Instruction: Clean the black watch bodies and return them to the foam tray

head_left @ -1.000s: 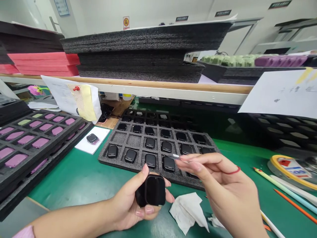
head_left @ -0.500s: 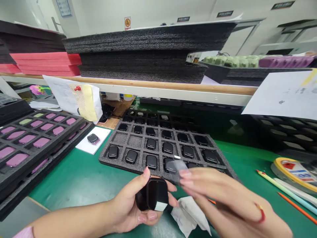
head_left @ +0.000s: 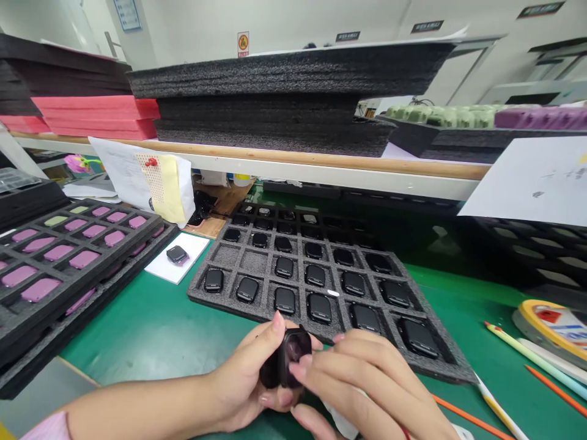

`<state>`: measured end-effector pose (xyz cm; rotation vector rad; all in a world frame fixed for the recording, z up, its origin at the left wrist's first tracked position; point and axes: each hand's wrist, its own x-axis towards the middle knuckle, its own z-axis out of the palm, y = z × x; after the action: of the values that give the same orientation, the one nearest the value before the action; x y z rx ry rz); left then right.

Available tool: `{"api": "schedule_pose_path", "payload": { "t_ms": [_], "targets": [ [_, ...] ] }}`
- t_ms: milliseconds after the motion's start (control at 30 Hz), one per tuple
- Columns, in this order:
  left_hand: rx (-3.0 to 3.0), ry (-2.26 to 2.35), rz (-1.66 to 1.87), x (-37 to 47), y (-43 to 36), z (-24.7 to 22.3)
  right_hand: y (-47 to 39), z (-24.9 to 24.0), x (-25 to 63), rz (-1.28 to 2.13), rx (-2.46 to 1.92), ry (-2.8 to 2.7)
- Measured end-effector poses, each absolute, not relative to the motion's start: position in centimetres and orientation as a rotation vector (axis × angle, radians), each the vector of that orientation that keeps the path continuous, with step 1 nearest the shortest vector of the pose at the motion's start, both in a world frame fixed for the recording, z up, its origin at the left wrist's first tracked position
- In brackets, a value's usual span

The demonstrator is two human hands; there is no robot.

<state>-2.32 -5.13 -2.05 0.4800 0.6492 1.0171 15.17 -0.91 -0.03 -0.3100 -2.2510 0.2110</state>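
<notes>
My left hand (head_left: 257,366) is closed around a black smartwatch body (head_left: 298,351), its glossy screen turned toward my right hand. A second dark, flat shape sits against it in the same grip; its kind is hard to make out. My right hand (head_left: 367,379) has its fingers bent and close together, fingertips touching the watch screen; what they hold, if anything, is hidden. A crumpled white tissue (head_left: 342,421) shows partly under my right hand. Just beyond both hands lies a black foam tray (head_left: 252,260) with several black watch bodies in its compartments.
Foam trays with purple and green pieces (head_left: 82,260) stand at left. A watch on a white paper pad (head_left: 158,269) lies beside them. Pencils (head_left: 527,348) and a yellow tape roll (head_left: 550,324) lie at right. A shelf (head_left: 321,171) with stacked foam crosses above.
My right hand has moved left from beside the watch onto its screen. The translucent film it held is out of sight. My left hand still holds the watch. The view has shifted slightly.
</notes>
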Motion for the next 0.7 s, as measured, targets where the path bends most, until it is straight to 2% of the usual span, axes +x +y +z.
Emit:
{"api": "schedule_pose_path", "payload": {
  "t_ms": [233, 700],
  "targets": [
    [0.552, 0.720, 1.074, -1.9, -5.2, -1.8, -0.8, -0.5, 14.0, 0.646, -0.499, -2.170],
    [0.401, 0.803, 1.028, -1.8, -5.3, -0.4, 0.5, -0.1, 14.2, 0.645, -0.537, -2.178]
  ]
}}
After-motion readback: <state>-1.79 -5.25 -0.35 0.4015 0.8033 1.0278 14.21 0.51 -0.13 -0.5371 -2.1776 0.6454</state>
